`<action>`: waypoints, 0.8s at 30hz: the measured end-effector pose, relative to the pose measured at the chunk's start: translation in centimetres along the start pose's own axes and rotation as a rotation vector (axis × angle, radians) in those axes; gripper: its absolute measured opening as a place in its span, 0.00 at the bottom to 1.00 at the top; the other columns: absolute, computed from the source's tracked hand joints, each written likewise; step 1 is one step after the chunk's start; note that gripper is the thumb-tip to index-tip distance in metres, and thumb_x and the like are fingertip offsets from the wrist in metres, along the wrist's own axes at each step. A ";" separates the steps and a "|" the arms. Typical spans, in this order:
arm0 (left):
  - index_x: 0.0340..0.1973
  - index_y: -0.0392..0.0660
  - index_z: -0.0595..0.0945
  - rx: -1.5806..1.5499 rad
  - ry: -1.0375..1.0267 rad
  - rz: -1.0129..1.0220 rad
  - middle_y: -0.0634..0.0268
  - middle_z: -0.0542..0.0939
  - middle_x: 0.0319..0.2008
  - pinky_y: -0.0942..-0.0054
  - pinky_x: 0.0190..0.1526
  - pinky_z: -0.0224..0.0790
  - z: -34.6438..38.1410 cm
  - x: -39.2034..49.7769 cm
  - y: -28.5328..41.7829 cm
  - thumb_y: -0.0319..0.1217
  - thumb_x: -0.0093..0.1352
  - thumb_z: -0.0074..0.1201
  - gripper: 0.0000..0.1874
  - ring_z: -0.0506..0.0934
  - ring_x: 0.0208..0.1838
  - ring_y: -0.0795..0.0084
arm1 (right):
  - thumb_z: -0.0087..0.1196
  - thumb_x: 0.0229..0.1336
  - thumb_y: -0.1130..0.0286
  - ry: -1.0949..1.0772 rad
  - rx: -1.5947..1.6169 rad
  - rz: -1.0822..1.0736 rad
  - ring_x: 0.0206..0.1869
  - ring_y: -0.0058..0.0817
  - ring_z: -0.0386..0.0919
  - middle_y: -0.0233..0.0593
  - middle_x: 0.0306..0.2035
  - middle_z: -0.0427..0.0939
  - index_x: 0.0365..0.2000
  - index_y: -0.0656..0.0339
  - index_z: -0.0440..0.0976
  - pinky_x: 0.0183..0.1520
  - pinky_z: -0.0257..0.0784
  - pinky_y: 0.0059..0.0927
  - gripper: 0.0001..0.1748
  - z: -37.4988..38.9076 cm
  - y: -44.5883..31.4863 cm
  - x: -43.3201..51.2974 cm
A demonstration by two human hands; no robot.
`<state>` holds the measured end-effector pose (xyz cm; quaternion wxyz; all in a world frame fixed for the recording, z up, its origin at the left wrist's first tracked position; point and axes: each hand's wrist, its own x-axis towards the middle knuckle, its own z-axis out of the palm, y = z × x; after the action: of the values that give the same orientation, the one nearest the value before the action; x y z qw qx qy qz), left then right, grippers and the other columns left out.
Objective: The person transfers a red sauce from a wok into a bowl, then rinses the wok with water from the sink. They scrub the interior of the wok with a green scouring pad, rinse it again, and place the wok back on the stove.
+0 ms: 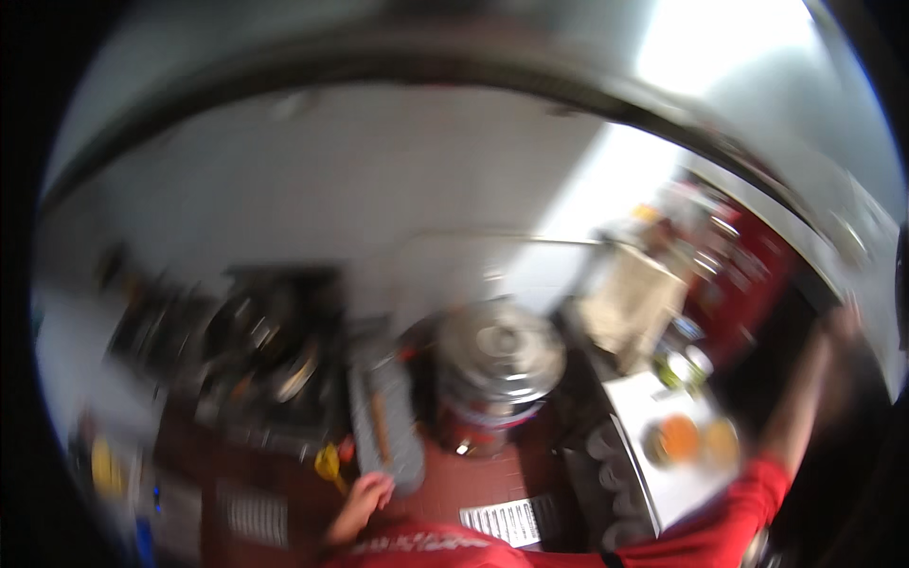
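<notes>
My left hand (pixel 371 491) is at the near end of a grey elongated tray (pixel 405 433), on which a brown stick-like utensil (pixel 380 426) lies; blur hides whether the fingers grip anything. My right arm stretches far out to the right, and my right hand (pixel 844 323) is blurred beside a pale metallic edge; its fingers cannot be made out. Between the arms stands a large metal pot (pixel 508 355) with a shiny lid. A white board or counter top (pixel 628 397) near my right arm bears an orange round item (pixel 679 437) and a tan one (pixel 721 441).
A dark stove (pixel 277 397) with pans is at the left. Behind the white surface are a beige bag or cloth (pixel 632 298) and a red panel (pixel 746 270). A yellow object (pixel 328 461) lies left of the tray. A curved dark hood-like edge (pixel 440 74) crosses overhead.
</notes>
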<state>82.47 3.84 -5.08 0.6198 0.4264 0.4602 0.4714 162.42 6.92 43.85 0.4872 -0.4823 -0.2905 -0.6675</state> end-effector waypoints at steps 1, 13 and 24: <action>0.32 0.44 0.78 -0.006 0.023 -0.053 0.71 0.74 0.21 0.81 0.25 0.57 -0.2 -0.8 -0.2 0.36 0.73 0.52 0.11 0.68 0.22 0.81 | 0.48 0.68 0.57 0.013 0.129 0.064 0.45 0.32 0.78 0.38 0.45 0.79 0.46 0.61 0.76 0.50 0.73 0.34 0.18 0.0 -1.9 -3.5; 0.44 0.41 0.81 -0.026 0.466 0.048 0.71 0.80 0.32 0.80 0.35 0.69 -12.1 -14.2 -1.0 0.30 0.71 0.53 0.09 0.75 0.33 0.83 | 0.52 0.67 0.65 -2.607 1.454 0.508 0.44 0.30 0.76 0.38 0.40 0.80 0.51 0.68 0.75 0.48 0.71 0.28 0.19 -44.9 -58.2 -61.0; 0.42 0.39 0.80 -0.291 0.990 0.062 0.70 0.78 0.31 0.80 0.31 0.66 -30.9 -26.4 1.2 0.27 0.70 0.50 0.08 0.73 0.31 0.82 | 0.42 0.72 0.65 -3.044 1.729 1.011 0.30 0.27 0.75 0.38 0.31 0.78 0.41 0.65 0.74 0.34 0.71 0.27 0.15 -53.6 -96.1 -41.6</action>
<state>48.75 -18.80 -6.10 0.3665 0.0753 0.6152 0.6939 56.11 10.63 -6.37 -0.0448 0.2742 0.4992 -0.8207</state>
